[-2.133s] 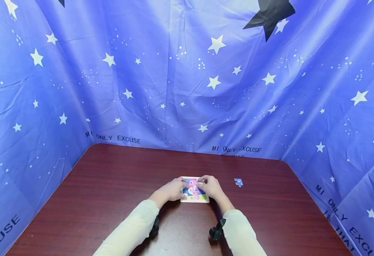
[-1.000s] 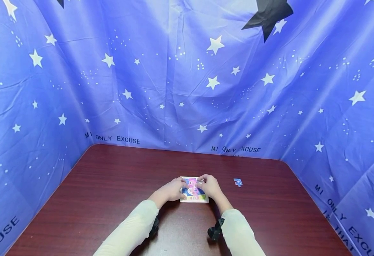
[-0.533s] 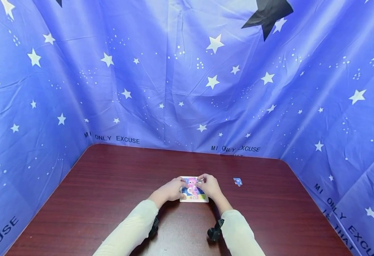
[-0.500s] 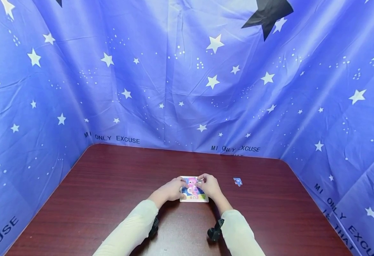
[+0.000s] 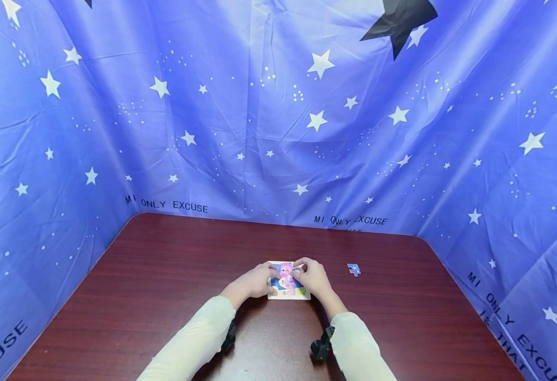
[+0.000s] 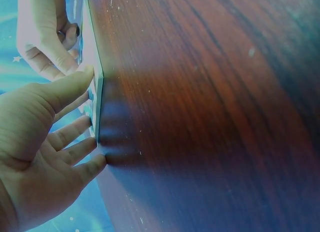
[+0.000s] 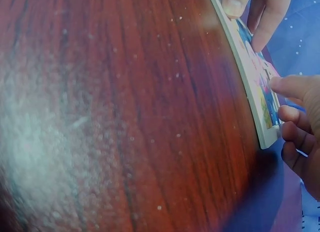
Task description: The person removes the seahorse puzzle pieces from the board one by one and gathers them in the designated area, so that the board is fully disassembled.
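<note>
A small jigsaw puzzle in a white-rimmed tray (image 5: 289, 298), with a pink seahorse picture, lies on the table between both hands. My left hand (image 5: 255, 282) rests at its left side. Its thumb lies on the rim and the other fingers stretch along the edge and over the picture, as the left wrist view shows. At the upper right of the tray, my right hand (image 5: 315, 277) pinches a puzzle piece (image 5: 297, 268), mostly hidden by thumb and index finger. Its other fingers curl beside the tray's right edge in the right wrist view.
A loose blue puzzle piece (image 5: 354, 270) lies on the dark red-brown table (image 5: 188, 254), to the right of the tray. Blue star-printed cloth (image 5: 268, 132) hangs along the back and both sides of the table.
</note>
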Demonstrator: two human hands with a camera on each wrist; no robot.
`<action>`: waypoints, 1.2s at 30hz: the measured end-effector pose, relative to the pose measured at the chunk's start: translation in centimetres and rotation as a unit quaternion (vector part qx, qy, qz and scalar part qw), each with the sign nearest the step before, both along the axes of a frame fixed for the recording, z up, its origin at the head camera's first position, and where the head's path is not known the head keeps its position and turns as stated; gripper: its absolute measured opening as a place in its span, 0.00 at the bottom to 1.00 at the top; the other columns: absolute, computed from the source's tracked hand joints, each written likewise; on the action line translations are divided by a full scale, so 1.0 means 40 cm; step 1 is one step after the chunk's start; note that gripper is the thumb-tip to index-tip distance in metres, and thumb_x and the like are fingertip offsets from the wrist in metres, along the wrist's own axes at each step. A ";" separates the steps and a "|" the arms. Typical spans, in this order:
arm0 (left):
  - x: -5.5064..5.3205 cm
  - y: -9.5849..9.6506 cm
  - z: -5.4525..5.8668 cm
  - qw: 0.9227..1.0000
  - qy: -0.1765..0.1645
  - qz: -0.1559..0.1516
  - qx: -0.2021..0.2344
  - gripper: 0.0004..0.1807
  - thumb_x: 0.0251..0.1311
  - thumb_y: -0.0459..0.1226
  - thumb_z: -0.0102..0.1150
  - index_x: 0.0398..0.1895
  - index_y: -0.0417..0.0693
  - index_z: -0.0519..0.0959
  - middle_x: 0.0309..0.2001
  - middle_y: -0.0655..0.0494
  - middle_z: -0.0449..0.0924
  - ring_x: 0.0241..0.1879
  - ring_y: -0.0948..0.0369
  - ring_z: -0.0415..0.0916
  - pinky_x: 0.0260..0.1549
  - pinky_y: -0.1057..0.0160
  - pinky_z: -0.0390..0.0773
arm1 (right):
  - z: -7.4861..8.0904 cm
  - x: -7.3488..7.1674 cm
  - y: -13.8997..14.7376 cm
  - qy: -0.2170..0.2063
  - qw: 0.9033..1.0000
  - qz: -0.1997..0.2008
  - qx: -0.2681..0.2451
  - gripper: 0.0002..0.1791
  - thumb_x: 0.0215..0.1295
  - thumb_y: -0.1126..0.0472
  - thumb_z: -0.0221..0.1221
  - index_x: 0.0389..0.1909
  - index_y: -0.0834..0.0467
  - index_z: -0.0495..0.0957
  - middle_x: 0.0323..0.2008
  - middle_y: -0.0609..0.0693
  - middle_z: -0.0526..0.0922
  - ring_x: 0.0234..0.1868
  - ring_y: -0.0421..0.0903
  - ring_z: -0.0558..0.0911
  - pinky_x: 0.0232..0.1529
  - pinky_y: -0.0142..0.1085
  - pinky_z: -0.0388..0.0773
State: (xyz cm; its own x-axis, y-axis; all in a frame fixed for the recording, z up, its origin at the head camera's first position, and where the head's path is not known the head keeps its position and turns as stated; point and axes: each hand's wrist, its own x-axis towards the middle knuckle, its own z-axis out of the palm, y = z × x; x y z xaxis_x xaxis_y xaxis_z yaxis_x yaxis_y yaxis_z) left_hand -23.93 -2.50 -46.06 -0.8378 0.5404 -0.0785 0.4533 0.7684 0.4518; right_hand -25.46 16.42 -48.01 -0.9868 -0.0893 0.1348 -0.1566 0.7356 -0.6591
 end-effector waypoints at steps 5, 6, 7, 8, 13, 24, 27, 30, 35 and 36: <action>0.000 0.001 0.000 1.000 0.005 -0.003 0.006 0.20 0.52 0.37 0.66 0.50 0.44 0.79 0.59 0.47 0.70 0.60 0.51 0.66 0.61 0.57 0.67 | -0.002 -0.002 0.001 0.006 1.000 0.002 0.007 0.12 0.52 0.60 0.65 0.37 0.59 0.80 0.17 0.46 0.70 0.19 0.39 0.66 0.20 0.29 0.62; 0.000 0.000 -0.001 1.000 0.006 -0.004 0.006 0.20 0.52 0.37 0.66 0.50 0.44 0.79 0.59 0.47 0.70 0.60 0.51 0.66 0.61 0.57 0.67 | -0.002 -0.002 0.002 0.007 1.000 0.002 0.006 0.12 0.52 0.60 0.65 0.37 0.59 0.80 0.17 0.46 0.70 0.19 0.39 0.67 0.20 0.29 0.62; 0.000 0.000 0.000 1.000 0.009 -0.005 0.006 0.20 0.52 0.37 0.66 0.50 0.44 0.79 0.59 0.46 0.70 0.60 0.51 0.66 0.61 0.57 0.67 | -0.002 -0.002 0.003 0.008 1.000 0.002 0.003 0.12 0.52 0.60 0.66 0.37 0.59 0.80 0.17 0.46 0.70 0.19 0.39 0.67 0.20 0.29 0.62; 0.000 0.000 0.000 1.000 0.009 -0.005 0.006 0.20 0.52 0.37 0.66 0.50 0.44 0.79 0.59 0.46 0.70 0.60 0.51 0.66 0.61 0.57 0.67 | -0.002 -0.003 0.004 0.008 1.000 0.002 0.002 0.12 0.52 0.60 0.66 0.37 0.59 0.80 0.17 0.46 0.70 0.19 0.39 0.67 0.21 0.29 0.63; -0.001 0.000 -0.003 1.000 0.006 -0.004 0.000 0.21 0.53 0.38 0.65 0.51 0.44 0.79 0.59 0.47 0.69 0.61 0.51 0.65 0.61 0.56 0.67 | -0.001 -0.005 0.012 0.010 1.000 0.003 -0.005 0.12 0.52 0.59 0.65 0.37 0.58 0.81 0.17 0.45 0.71 0.19 0.38 0.67 0.21 0.29 0.63; -0.004 -0.001 -0.006 1.000 0.009 -0.004 0.002 0.22 0.52 0.39 0.65 0.52 0.45 0.79 0.59 0.47 0.69 0.60 0.51 0.66 0.61 0.56 0.66 | 0.004 -0.006 0.046 0.006 1.000 -0.017 -0.003 0.11 0.54 0.58 0.65 0.37 0.57 0.81 0.17 0.45 0.69 0.18 0.39 0.66 0.19 0.29 0.61; -0.005 -0.001 -0.006 1.000 0.011 -0.005 0.002 0.22 0.52 0.39 0.65 0.52 0.45 0.78 0.59 0.46 0.69 0.60 0.51 0.66 0.61 0.56 0.66 | 0.004 -0.007 0.059 0.017 1.000 -0.021 0.003 0.10 0.54 0.58 0.65 0.36 0.57 0.81 0.16 0.45 0.68 0.17 0.39 0.66 0.19 0.29 0.62; -0.004 0.000 -0.007 1.000 0.012 -0.005 0.001 0.22 0.52 0.38 0.66 0.53 0.45 0.78 0.59 0.47 0.70 0.60 0.51 0.66 0.61 0.57 0.66 | 0.003 -0.007 0.072 0.024 0.999 -0.024 0.006 0.11 0.53 0.58 0.66 0.36 0.58 0.81 0.17 0.45 0.69 0.19 0.39 0.66 0.22 0.29 0.62; -0.002 0.000 -0.009 1.000 0.010 -0.004 0.006 0.23 0.52 0.37 0.66 0.53 0.43 0.78 0.60 0.46 0.69 0.61 0.50 0.66 0.62 0.56 0.66 | -0.001 -0.004 0.095 0.021 0.999 -0.035 0.003 0.12 0.52 0.58 0.66 0.36 0.58 0.81 0.18 0.45 0.70 0.21 0.39 0.67 0.25 0.30 0.63; -0.001 0.000 -0.009 1.000 0.010 -0.004 0.008 0.23 0.51 0.37 0.66 0.53 0.43 0.78 0.60 0.46 0.69 0.61 0.50 0.65 0.62 0.56 0.66 | -0.001 -0.004 0.100 0.021 0.999 -0.037 0.003 0.12 0.52 0.58 0.66 0.36 0.58 0.81 0.18 0.45 0.70 0.21 0.39 0.67 0.25 0.30 0.63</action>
State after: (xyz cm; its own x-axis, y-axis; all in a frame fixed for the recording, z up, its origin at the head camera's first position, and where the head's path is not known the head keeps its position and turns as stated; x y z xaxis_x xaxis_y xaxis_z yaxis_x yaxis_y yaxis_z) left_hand -23.98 -2.50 -46.41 -0.8345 0.5485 -0.0533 0.4688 0.7574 0.4544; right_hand -25.63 20.43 -48.06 -0.9842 -0.0165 0.1762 -0.1286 0.7505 -0.6482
